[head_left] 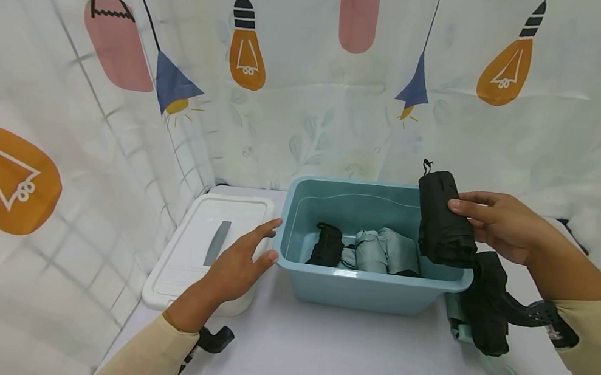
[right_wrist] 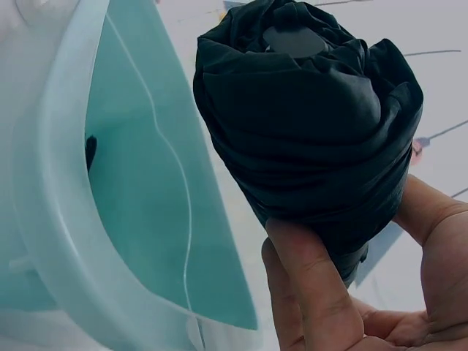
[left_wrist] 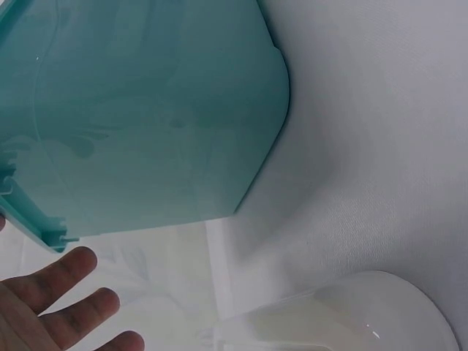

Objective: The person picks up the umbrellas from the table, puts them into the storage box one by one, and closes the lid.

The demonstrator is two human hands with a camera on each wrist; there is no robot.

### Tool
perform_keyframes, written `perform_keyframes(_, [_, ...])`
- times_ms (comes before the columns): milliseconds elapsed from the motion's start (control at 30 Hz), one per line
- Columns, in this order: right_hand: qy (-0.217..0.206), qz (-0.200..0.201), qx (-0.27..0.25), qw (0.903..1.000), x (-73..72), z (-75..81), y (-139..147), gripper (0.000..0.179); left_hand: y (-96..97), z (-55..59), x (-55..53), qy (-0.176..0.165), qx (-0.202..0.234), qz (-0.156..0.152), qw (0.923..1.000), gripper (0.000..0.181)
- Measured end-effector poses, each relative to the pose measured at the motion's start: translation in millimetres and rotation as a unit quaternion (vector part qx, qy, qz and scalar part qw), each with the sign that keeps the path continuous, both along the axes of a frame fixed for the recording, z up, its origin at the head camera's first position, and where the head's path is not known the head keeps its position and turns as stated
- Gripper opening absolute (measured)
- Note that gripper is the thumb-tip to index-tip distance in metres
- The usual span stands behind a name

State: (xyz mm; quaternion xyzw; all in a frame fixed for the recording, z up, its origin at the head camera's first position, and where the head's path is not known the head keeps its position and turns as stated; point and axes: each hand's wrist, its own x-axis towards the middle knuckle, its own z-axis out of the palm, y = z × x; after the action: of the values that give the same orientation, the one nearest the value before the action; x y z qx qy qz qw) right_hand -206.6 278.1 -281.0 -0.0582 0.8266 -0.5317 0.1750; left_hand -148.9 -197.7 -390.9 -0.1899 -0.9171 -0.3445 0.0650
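Note:
My right hand (head_left: 505, 224) grips a black folded umbrella (head_left: 444, 218) and holds it tilted above the right end of a light blue plastic bin (head_left: 355, 291). The right wrist view shows the umbrella's bunched fabric around a grey round end, with fingers and thumb on either side. Inside the bin lie a smaller black bundle (head_left: 327, 246) and light grey-blue rolled bundles (head_left: 400, 253). My left hand (head_left: 237, 266) is at the bin's left rim with fingers spread, holding nothing; whether a fingertip touches the rim I cannot tell.
Left of the bin lies a white lid (head_left: 197, 231) with a grey inset, partly behind my left hand. On the table to the right, another black bundle (head_left: 484, 323) lies against a teal one (head_left: 454, 314). A patterned curtain (head_left: 296, 120) hangs behind and at the left.

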Motion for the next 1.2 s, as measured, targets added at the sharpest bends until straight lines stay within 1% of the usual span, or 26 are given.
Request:
perform_keyframes(233, [-0.011, -0.002, -0.015, 0.9998, -0.4, 1.4, -8.9, 0.081, 0.0, -0.7, -0.6, -0.002, -0.006, 0.003, 1.0000, 0.064])
perform_keyframes(400, [-0.012, -0.001, -0.008, 0.9999, -1.0, 3.4, -17.0, 0.082, 0.6, -0.7, -0.8, -0.005, -0.009, 0.008, 0.9999, 0.064])
perform_keyframes(667, [-0.009, 0.001, 0.002, 1.0000, -2.1, 5.9, -30.1, 0.086, 0.3, -1.6, -0.8, -0.002, -0.005, 0.005, 1.0000, 0.064])
perform_keyframes(967, [-0.014, 0.007, -0.010, 0.9998, -3.6, 6.5, -41.0, 0.087, -0.1, -2.0, -1.1, -0.005, -0.001, 0.004, 1.0000, 0.065])
perform_keyframes(1200, [-0.027, 0.015, -0.028, 0.9992, -3.4, 6.7, -49.6, 0.089, 0.3, -1.7, -1.5, -0.003, -0.002, 0.000, 1.0000, 0.066])
